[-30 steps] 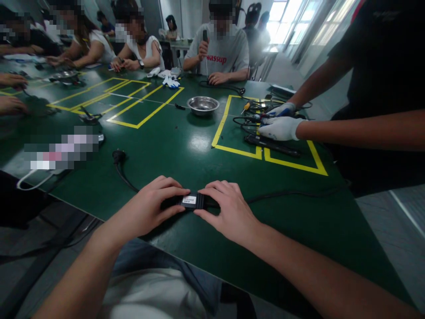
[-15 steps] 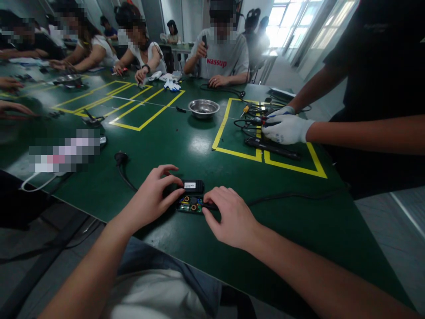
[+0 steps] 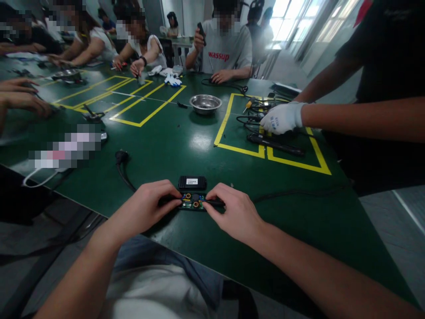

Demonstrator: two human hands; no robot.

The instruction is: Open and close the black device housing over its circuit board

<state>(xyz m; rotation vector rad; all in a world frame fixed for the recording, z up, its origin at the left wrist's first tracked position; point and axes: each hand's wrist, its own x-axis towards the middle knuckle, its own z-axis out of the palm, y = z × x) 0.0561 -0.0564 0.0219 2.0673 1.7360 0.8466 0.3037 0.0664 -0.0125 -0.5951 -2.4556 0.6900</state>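
Observation:
An opened black casing with a green circuit board (image 3: 193, 201) and copper-wound coils in it lies flat on the table in front of me. My left hand (image 3: 161, 199) pinches its left end between thumb and fingers, where a cable seems to enter. At the right end, my right hand (image 3: 232, 210) has thumb and fingers closed around the black cable (image 3: 217, 203) where it meets the board. Just beyond lies the separate black cover (image 3: 192, 181) with a white label, touched by neither hand. My fingers hide both ends of the board.
A power plug (image 3: 121, 156) on its cord rests to the left, near a blurred-out power strip (image 3: 69, 148). Ahead stands a metal bowl (image 3: 206, 104). Right of it, a co-worker's gloved hand (image 3: 283, 118) is among cables inside yellow tape (image 3: 241, 151). Other people sit around the green table.
My left hand has let go of the black cover and come down to the board's left end. The cover now lies free. My right hand stays at the right end.

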